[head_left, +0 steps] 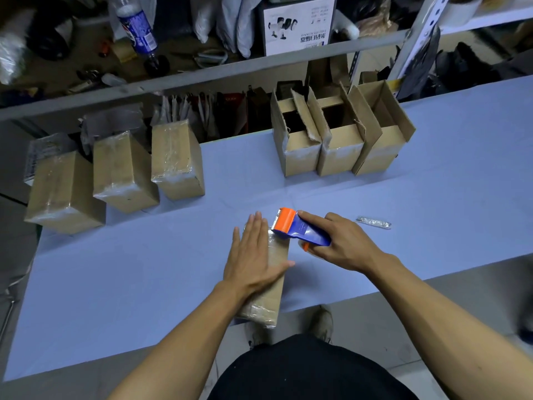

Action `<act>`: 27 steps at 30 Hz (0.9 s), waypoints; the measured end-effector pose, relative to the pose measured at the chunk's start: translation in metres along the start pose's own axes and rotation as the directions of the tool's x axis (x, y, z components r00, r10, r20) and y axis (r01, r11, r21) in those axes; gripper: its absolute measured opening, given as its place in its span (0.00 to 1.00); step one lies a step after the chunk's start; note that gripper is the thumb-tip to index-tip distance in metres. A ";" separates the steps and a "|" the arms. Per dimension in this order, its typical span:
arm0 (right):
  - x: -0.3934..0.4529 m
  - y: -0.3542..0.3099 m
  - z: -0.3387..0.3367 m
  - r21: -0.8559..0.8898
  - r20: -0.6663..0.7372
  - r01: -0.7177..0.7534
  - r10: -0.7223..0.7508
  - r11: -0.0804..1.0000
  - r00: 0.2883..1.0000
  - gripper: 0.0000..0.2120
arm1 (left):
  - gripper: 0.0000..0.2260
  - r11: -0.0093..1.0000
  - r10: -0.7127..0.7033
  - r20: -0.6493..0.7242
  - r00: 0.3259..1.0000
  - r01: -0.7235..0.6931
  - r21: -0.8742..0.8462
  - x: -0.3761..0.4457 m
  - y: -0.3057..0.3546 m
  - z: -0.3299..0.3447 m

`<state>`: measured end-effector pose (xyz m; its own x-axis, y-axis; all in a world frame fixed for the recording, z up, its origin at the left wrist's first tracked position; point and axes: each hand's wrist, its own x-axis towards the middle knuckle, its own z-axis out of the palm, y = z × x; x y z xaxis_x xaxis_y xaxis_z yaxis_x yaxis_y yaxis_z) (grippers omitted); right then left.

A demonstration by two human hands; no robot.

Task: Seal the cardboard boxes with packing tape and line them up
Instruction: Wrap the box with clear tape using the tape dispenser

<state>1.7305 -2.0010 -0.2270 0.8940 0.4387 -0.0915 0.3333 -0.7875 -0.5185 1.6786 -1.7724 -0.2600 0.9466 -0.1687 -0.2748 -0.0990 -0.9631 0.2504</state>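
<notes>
A cardboard box lies lengthwise at the table's front edge, with shiny tape on its top. My left hand presses flat on it, fingers straight. My right hand grips a blue and orange tape dispenser, whose toothed orange end sits at the box's far right corner. Three taped boxes stand in a row at the back left. Three boxes with raised flaps stand side by side at the back right.
The blue table stretches wide to the left and right. A small shiny strip lies right of my right hand. Behind the table a grey shelf holds a bottle, a white printed carton and clutter.
</notes>
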 end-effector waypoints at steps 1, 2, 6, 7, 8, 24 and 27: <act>-0.001 0.001 0.000 0.011 0.006 0.010 -0.010 1.000 1.000 0.31 | 0.49 1.000 -0.018 0.007 1.000 0.018 0.006 0.000 0.000 -0.002; -0.002 0.003 0.000 0.014 0.018 0.020 -0.020 1.000 1.000 0.31 | 0.48 0.999 -0.034 0.013 0.999 0.034 0.005 0.000 -0.001 -0.003; -0.014 0.021 -0.007 -0.007 0.033 0.004 -0.003 1.000 0.999 0.32 | 0.46 0.997 -0.076 0.030 0.997 0.076 0.011 0.000 -0.001 -0.004; -0.016 0.026 -0.010 -0.005 0.032 -0.001 0.001 1.000 0.999 0.32 | 0.46 0.997 -0.076 0.026 0.997 0.075 0.009 0.001 0.000 -0.004; -0.017 0.029 -0.013 -0.005 0.032 0.000 0.000 1.000 0.999 0.32 | 0.45 0.997 -0.076 0.022 0.997 0.076 0.000 0.001 0.001 -0.004; -0.018 0.017 -0.014 -0.264 0.080 -0.033 0.056 0.964 0.995 0.31 | 0.43 0.989 -0.139 0.007 0.990 0.139 -0.049 0.001 0.015 -0.003; -0.004 0.000 -0.019 -0.341 0.075 -0.026 0.054 0.940 0.996 0.30 | 0.41 0.987 -0.156 -0.028 0.987 0.155 -0.044 -0.001 0.021 0.000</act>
<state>1.7330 -2.0107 -0.2101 0.8857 0.4265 -0.1832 0.3924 -0.8988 -0.1952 1.6758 -1.7923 -0.2541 0.9585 -0.0106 -0.2848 0.0621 -0.9675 0.2450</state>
